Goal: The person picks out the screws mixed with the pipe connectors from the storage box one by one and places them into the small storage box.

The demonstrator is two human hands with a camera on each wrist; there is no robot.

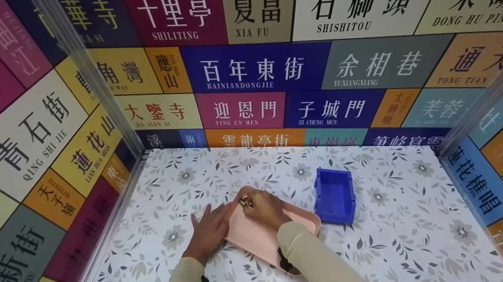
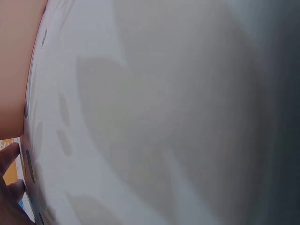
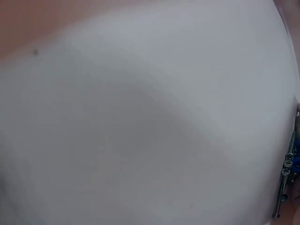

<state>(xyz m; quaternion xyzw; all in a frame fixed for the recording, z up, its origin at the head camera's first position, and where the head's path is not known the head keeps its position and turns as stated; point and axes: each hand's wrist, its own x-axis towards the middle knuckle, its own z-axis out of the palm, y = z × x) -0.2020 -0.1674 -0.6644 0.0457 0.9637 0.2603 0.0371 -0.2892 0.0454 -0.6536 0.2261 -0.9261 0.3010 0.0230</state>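
A pink tray (image 1: 251,236) lies at an angle on the table. My left hand (image 1: 209,232) rests at its left edge with the fingers spread; in the left wrist view some of those fingers (image 2: 10,187) show beside the tray's pink side (image 2: 14,70). Over the tray's far left corner, my right hand (image 1: 263,208) has its fingers curled around a small bunch of screws (image 1: 246,201). The right wrist view catches several metal screws (image 3: 287,171) at its right edge, with small blue pieces (image 3: 296,163) among them. The curled fingers partly hide the bunch.
A blue plastic bin (image 1: 335,197) stands to the right of the tray. The table has a white floral cover (image 1: 399,228). Panels printed with large characters (image 1: 251,70) rise at the back and both sides.
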